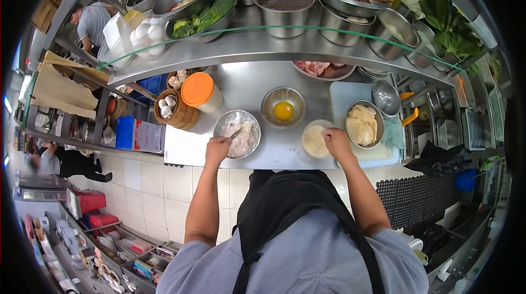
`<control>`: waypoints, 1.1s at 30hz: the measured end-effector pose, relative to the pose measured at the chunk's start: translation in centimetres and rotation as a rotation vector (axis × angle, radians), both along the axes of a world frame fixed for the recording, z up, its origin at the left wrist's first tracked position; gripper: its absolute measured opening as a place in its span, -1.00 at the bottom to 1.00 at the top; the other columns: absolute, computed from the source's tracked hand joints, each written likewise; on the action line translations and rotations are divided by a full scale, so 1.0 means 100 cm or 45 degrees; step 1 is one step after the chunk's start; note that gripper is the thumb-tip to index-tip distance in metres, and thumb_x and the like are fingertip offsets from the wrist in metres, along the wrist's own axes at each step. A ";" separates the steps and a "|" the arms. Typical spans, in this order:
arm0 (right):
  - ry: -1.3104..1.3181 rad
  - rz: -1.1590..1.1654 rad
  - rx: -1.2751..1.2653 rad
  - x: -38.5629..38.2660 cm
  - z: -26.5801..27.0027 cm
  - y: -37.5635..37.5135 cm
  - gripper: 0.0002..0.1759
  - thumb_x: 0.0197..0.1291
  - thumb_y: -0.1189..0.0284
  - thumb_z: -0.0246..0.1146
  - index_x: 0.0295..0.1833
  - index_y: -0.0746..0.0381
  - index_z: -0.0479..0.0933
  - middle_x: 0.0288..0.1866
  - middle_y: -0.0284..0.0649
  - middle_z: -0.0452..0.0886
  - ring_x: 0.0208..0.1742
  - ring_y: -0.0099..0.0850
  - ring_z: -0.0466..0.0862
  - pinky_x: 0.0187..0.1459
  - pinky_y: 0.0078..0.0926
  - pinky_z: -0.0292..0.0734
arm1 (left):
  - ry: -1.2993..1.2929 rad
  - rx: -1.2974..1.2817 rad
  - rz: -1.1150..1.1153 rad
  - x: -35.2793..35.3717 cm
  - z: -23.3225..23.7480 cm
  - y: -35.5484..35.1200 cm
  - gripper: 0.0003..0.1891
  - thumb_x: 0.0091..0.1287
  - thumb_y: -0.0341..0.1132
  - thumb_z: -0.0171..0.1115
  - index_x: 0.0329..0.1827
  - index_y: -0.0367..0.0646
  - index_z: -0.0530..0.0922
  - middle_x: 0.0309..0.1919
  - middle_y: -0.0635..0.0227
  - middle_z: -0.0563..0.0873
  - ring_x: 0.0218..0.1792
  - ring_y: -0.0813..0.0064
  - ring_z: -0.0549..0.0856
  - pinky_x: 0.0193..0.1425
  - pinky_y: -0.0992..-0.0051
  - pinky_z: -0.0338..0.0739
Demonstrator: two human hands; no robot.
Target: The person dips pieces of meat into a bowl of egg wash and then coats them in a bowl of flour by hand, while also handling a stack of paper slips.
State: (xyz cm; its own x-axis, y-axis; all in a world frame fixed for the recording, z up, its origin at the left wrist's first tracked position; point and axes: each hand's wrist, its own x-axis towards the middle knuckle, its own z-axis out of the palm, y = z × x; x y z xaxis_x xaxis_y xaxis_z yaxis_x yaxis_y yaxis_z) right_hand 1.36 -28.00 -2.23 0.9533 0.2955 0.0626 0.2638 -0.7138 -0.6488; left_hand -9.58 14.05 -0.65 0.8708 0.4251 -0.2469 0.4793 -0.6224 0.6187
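Observation:
My left hand (219, 150) is closed around a thin metal utensil (235, 133), whose end reaches into a steel bowl (256, 139) of pale, flour-coated pieces (242, 143). Whether it is a fork or a spoon I cannot make out. My right hand (336, 143) has its fingers drawn together at the right edge of a round container of breadcrumb-like crumbs (314, 142); anything inside the fingers is hidden. Between and behind my hands sits a steel bowl (267, 109) with yellow beaten egg (283, 110). On the right, another bowl holds crumb-coated pieces (361, 124).
An orange-lidded tub (198, 90) and bamboo steamers (185, 116) stand at the left. Under the right bowl lies a pale cutting board (341, 97), with a yellow handle (410, 116) beside it. A steel shelf (241, 57) with eggs, vegetables and pots overhangs the back.

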 end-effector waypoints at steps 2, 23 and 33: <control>0.004 0.020 0.025 0.001 0.000 0.000 -0.89 0.11 0.51 0.30 -0.27 0.30 0.69 -0.33 -0.03 0.73 -0.29 -0.14 0.75 -0.19 -0.30 0.62 | 0.106 -0.475 0.147 0.001 0.002 0.009 -0.70 0.19 -0.26 0.35 -0.14 -0.33 0.75 -0.46 0.11 0.75 -0.41 0.33 0.71 -0.23 0.38 0.56; 0.194 -0.048 0.128 -0.010 0.012 0.009 -0.87 0.11 0.46 0.31 -0.42 0.29 0.61 -0.39 0.03 0.67 -0.30 0.04 0.68 -0.23 -0.14 0.56 | 0.285 0.157 -0.143 0.000 0.049 -0.025 -0.65 0.25 -0.06 0.25 -0.12 -0.11 0.77 -0.19 0.01 0.79 -0.07 -0.04 0.75 0.08 0.16 0.63; 0.005 0.129 -0.191 -0.005 -0.020 0.007 -0.76 0.02 0.42 0.41 -0.17 0.24 0.63 -0.07 0.02 0.66 -0.03 0.00 0.67 -0.04 -0.10 0.59 | 0.052 -0.189 -0.099 -0.005 -0.023 0.007 -0.70 0.23 -0.18 0.32 -0.16 -0.24 0.77 -0.32 0.03 0.80 -0.24 0.14 0.80 -0.08 0.33 0.62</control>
